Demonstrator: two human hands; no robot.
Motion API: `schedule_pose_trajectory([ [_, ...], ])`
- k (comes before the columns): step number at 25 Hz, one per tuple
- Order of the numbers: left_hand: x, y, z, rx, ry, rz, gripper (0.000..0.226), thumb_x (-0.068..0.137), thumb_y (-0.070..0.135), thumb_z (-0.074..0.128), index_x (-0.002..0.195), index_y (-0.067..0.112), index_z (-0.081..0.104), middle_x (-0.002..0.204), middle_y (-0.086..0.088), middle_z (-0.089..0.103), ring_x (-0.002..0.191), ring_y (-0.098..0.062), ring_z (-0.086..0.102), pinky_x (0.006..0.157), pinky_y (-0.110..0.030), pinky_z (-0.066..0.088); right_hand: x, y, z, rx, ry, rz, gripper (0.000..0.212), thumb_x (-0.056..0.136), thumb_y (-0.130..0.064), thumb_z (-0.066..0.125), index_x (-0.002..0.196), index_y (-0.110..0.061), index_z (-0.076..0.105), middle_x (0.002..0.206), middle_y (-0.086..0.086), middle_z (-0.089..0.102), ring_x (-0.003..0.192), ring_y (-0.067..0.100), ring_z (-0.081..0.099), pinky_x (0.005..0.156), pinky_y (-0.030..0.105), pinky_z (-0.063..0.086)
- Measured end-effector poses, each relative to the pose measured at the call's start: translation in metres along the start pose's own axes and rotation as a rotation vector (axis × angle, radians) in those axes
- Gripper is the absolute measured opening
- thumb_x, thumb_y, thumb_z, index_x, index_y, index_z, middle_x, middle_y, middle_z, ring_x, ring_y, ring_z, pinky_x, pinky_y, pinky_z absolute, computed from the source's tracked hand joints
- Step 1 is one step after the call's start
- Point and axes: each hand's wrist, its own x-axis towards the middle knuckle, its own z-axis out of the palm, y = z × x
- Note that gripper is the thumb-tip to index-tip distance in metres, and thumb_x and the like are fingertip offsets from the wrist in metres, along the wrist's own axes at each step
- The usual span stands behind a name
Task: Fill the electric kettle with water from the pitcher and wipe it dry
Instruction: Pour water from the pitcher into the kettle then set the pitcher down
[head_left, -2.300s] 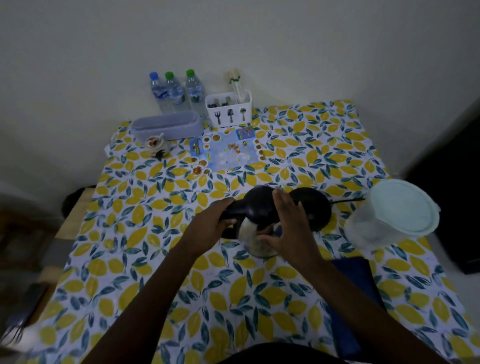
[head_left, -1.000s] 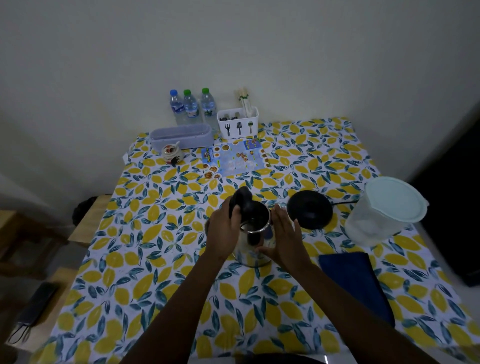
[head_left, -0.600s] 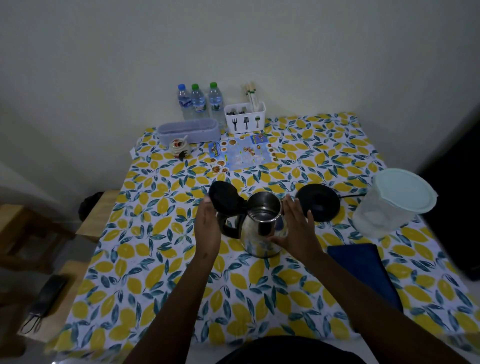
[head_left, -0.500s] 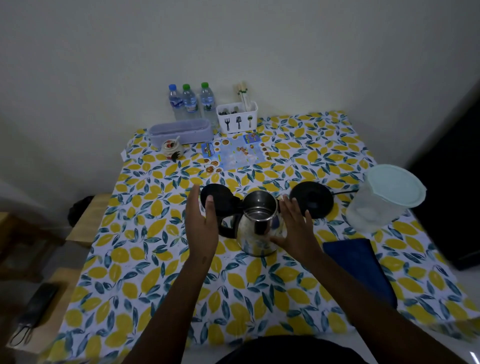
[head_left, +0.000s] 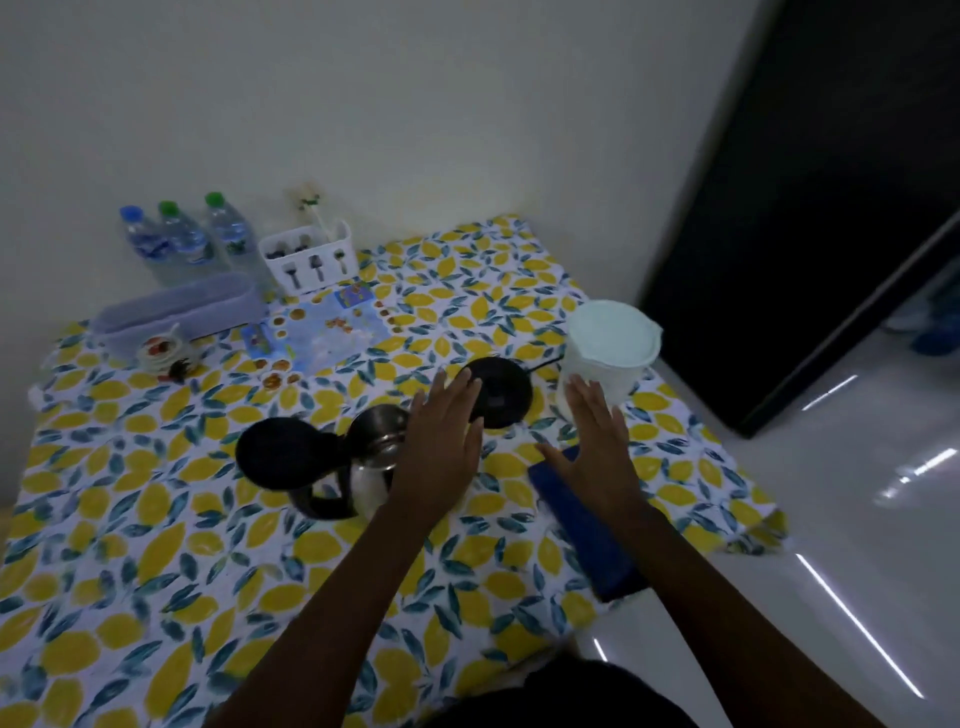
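Observation:
The steel electric kettle (head_left: 371, 467) stands mid-table with its black lid (head_left: 283, 452) swung open to the left. Its black round base (head_left: 498, 391) lies just right of it. The translucent pitcher (head_left: 605, 358) with a pale green lid stands at the right edge. A dark blue cloth (head_left: 582, 525) lies folded in front of the pitcher. My left hand (head_left: 441, 447) hovers flat over the kettle's right side, fingers apart, holding nothing. My right hand (head_left: 597, 441) is spread above the cloth, fingertips close to the pitcher's lower wall.
The table wears a lemon-print cloth (head_left: 156, 545). At the back stand three water bottles (head_left: 182, 241), a white cutlery caddy (head_left: 309, 257), a lilac box (head_left: 179, 309), a small dish (head_left: 161, 349) and a blue printed sheet (head_left: 322, 330). A dark door (head_left: 831, 208) and glossy floor lie right.
Both hands have let go of the kettle and moved right, toward the pitcher. The lid, opened during the earlier frames, stays swung left. My view has turned to the right.

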Motion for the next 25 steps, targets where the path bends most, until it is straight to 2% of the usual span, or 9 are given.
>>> schedule_pose_trajectory([
  [5, 0.069, 0.053, 0.049, -0.024, -0.097, 0.075, 0.047, 0.103, 0.028, 0.037, 0.148, 0.016, 0.031, 0.158, -0.004, 0.028, 0.15, -0.024, 0.011, 0.121, -0.044, 0.006, 0.02, 0.078, -0.043, 0.109, 0.18, 0.1, 0.061, 0.095, -0.029, 0.054, 0.148, -0.01, 0.03, 0.157, 0.008, 0.029, 0.146, 0.024, 0.018, 0.116, 0.054, 0.021],
  [10, 0.126, 0.081, 0.1, 0.077, -0.226, 0.123, 0.05, 0.103, 0.032, 0.032, 0.149, 0.013, 0.027, 0.161, -0.006, 0.021, 0.15, -0.027, 0.007, 0.12, -0.047, 0.009, 0.07, 0.15, -0.057, 0.144, 0.118, 0.212, 0.051, 0.1, -0.026, 0.044, 0.146, -0.008, 0.032, 0.156, 0.012, 0.03, 0.147, 0.025, 0.019, 0.117, 0.047, 0.017],
  [13, 0.156, 0.094, 0.126, 0.168, -0.299, 0.138, 0.055, 0.102, 0.039, 0.033, 0.149, 0.012, 0.027, 0.161, -0.008, 0.02, 0.15, -0.029, 0.008, 0.121, -0.052, 0.012, 0.114, 0.176, -0.056, 0.203, 0.056, 0.208, 0.047, 0.101, -0.022, 0.042, 0.143, -0.003, 0.037, 0.153, 0.017, 0.035, 0.144, 0.028, 0.026, 0.117, 0.041, 0.022],
  [14, 0.164, 0.098, 0.133, 0.2, -0.327, 0.136, 0.059, 0.1, 0.044, 0.035, 0.149, 0.012, 0.026, 0.161, -0.008, 0.02, 0.15, -0.03, 0.008, 0.121, -0.051, 0.01, 0.128, 0.182, -0.055, 0.252, 0.025, 0.2, 0.045, 0.101, -0.021, 0.043, 0.14, -0.001, 0.041, 0.149, 0.019, 0.04, 0.141, 0.029, 0.033, 0.114, 0.035, 0.025],
  [16, 0.175, 0.106, 0.146, 0.289, -0.375, 0.119, 0.071, 0.094, 0.056, 0.039, 0.15, 0.014, 0.024, 0.161, -0.009, 0.018, 0.149, -0.036, 0.007, 0.12, -0.051, 0.008, 0.153, 0.191, -0.052, 0.406, -0.048, 0.227, 0.033, 0.101, -0.022, 0.044, 0.126, -0.005, 0.055, 0.133, 0.017, 0.055, 0.123, 0.024, 0.05, 0.096, 0.018, 0.032],
  [18, 0.177, 0.108, 0.154, 0.367, -0.397, 0.077, 0.084, 0.087, 0.065, 0.043, 0.152, 0.018, 0.017, 0.162, -0.01, 0.012, 0.148, -0.04, 0.005, 0.12, -0.052, 0.007, 0.169, 0.197, -0.045, 0.582, -0.103, 0.334, 0.022, 0.1, -0.029, 0.045, 0.101, -0.014, 0.061, 0.107, 0.009, 0.063, 0.103, 0.022, 0.058, 0.078, 0.019, 0.035],
  [20, 0.177, 0.108, 0.161, 0.41, -0.387, 0.05, 0.089, 0.084, 0.067, 0.046, 0.152, 0.021, 0.011, 0.163, -0.011, 0.008, 0.148, -0.041, 0.004, 0.12, -0.053, 0.006, 0.181, 0.206, -0.035, 0.666, -0.135, 0.432, 0.039, 0.097, -0.042, 0.045, 0.089, -0.007, 0.06, 0.095, 0.014, 0.065, 0.093, 0.028, 0.062, 0.072, 0.03, 0.04],
  [22, 0.179, 0.111, 0.165, 0.413, -0.388, 0.019, 0.092, 0.083, 0.065, 0.05, 0.152, 0.023, 0.007, 0.163, -0.011, 0.005, 0.148, -0.042, 0.002, 0.119, -0.055, 0.005, 0.186, 0.214, -0.026, 0.675, -0.205, 0.448, 0.059, 0.093, -0.057, 0.044, 0.083, -0.002, 0.063, 0.089, 0.023, 0.067, 0.083, 0.032, 0.064, 0.073, 0.038, 0.046],
  [25, 0.186, 0.121, 0.169, 0.428, -0.407, -0.016, 0.097, 0.081, 0.058, 0.059, 0.152, 0.028, 0.002, 0.163, -0.011, -0.002, 0.146, -0.047, -0.005, 0.116, -0.061, 0.002, 0.193, 0.22, -0.022, 0.727, -0.307, 0.491, 0.069, 0.088, -0.064, 0.047, 0.071, 0.002, 0.06, 0.078, 0.027, 0.067, 0.065, 0.031, 0.06, 0.07, 0.04, 0.046],
])
